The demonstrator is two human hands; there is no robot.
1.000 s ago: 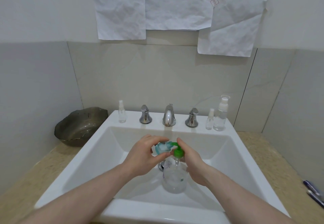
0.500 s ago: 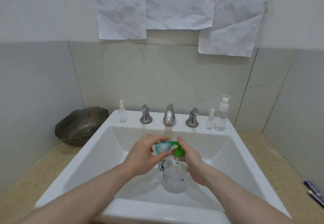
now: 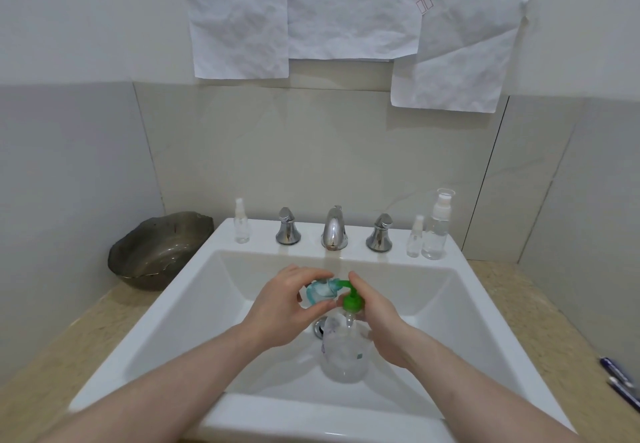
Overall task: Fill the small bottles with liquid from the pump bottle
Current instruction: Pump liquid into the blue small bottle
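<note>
Filling in progress over the sink. To do it well, the small bottle should sit with its mouth directly under the green spout, with short, full presses. The left hand curls around the small teal bottle, holding it tilted at the spout. The right hand rests on the pump bottle, fingers over the green pump head. Three other small bottles stand on the far rim.

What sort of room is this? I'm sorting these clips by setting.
Most likely a bathroom: a white sink set in a stone counter, a chrome faucet with two handles, and tiled walls behind it.
</note>
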